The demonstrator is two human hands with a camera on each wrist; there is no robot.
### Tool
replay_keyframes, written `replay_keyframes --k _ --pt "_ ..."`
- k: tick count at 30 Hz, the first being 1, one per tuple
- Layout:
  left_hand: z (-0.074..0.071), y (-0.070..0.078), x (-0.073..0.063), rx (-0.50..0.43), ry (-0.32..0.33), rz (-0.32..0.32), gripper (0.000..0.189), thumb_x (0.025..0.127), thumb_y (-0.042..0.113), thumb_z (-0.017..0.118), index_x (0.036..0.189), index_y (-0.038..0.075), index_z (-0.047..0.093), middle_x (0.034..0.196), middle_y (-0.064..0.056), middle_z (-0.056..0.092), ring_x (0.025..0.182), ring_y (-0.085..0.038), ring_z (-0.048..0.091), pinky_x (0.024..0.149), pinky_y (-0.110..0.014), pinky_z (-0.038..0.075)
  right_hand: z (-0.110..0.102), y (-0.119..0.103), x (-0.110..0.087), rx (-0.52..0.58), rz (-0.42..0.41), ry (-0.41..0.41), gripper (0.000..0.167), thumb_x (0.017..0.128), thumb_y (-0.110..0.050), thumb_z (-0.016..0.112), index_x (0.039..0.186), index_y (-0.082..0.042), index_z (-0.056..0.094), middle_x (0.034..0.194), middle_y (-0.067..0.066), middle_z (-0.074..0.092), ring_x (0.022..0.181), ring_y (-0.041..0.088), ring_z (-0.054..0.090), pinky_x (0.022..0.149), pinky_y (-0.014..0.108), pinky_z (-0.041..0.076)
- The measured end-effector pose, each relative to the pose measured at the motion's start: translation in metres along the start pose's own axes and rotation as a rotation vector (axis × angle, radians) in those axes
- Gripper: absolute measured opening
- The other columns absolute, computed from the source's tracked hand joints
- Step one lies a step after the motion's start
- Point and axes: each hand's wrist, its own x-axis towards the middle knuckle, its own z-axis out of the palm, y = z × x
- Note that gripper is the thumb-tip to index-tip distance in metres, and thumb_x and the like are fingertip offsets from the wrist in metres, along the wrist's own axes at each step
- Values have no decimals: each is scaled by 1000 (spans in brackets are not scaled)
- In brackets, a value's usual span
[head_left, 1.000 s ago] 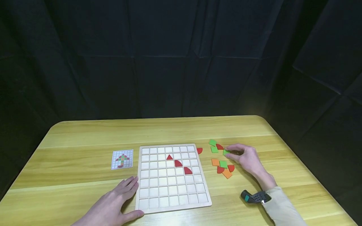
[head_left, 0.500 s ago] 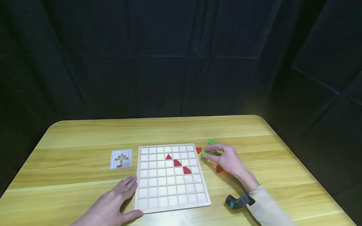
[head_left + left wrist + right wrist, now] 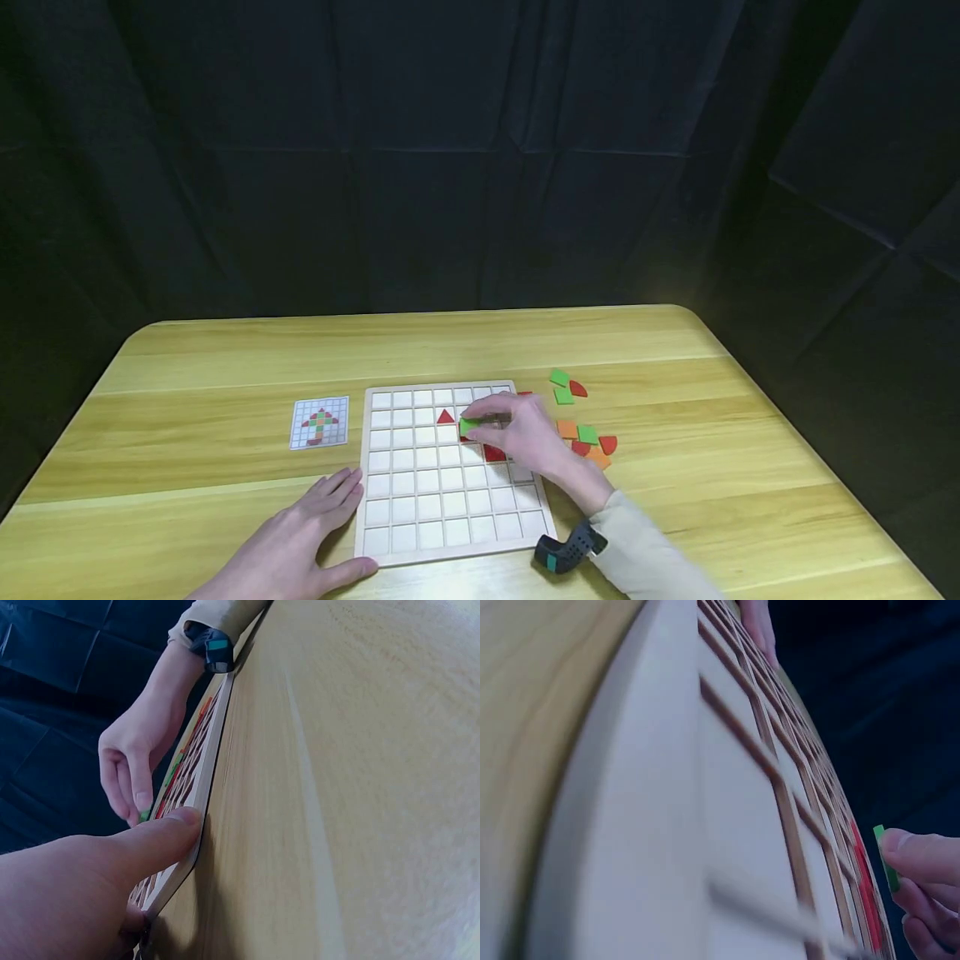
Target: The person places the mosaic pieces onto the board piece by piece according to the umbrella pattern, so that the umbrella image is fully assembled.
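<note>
My right hand (image 3: 525,429) pinches a green square tile (image 3: 467,427) between thumb and fingertips, over the upper middle of the white grid board (image 3: 427,554). In the right wrist view the green tile (image 3: 886,859) stands tilted above the board's surface. A red triangle (image 3: 446,417) lies in a cell just left of it. A red quarter-circle tile (image 3: 494,454) shows below the right hand; another is mostly hidden beneath the green tile. My left hand (image 3: 296,533) rests along the board's left edge, its fingers extended and its thumb (image 3: 169,832) on the near corner.
A small pattern card (image 3: 319,422) lies left of the board, printed with a coloured figure on a grid. Right of the board are loose green tiles (image 3: 564,397), orange tiles (image 3: 567,429) and red quarter circles (image 3: 608,445). A dark curtain (image 3: 420,167) hangs behind the table.
My right hand has taken the green tile from the loose pieces at the right and carried it left over the board. The left hand has stayed at the board's edge.
</note>
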Motion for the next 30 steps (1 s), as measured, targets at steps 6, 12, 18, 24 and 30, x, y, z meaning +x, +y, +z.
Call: replay_keyframes --k 6,12,18,24,30 --pt "-1 0 1 -15 -18 -13 97 85 76 55 141 -3 53 152 -19 46 139 -40 45 106 -54 44 16 -7 5 2 -72 -27 21 82 -14 82 103 -13 78 100 -3 76 92 11 70 79 26 58" --pt "-2 0 2 -14 -29 -20 98 84 77 54 142 -2 52 153 -18 45 140 -39 44 106 -54 44 25 -8 6 -70 -171 12 20 81 -12 83 101 -12 79 101 -1 76 94 13 69 81 27 57" --pt "-2 0 2 -15 -22 -21 97 85 77 55 142 -2 52 152 -18 46 139 -39 44 106 -54 44 29 -8 6 -141 -244 47 21 82 -10 82 103 -11 78 101 2 76 94 17 69 80 30 57" --pt "-3 0 1 -13 -25 -19 96 85 75 56 142 -2 53 153 -19 45 139 -39 44 106 -54 44 31 -6 5 -142 -255 40 19 84 -9 79 103 -10 78 103 3 76 94 16 69 78 30 57" --pt "-2 0 1 -8 -28 -14 96 85 75 56 142 -3 53 153 -19 45 139 -39 44 106 -54 44 31 -6 4 -125 -232 35 20 85 -10 78 105 -12 78 103 1 75 95 14 68 81 29 57"
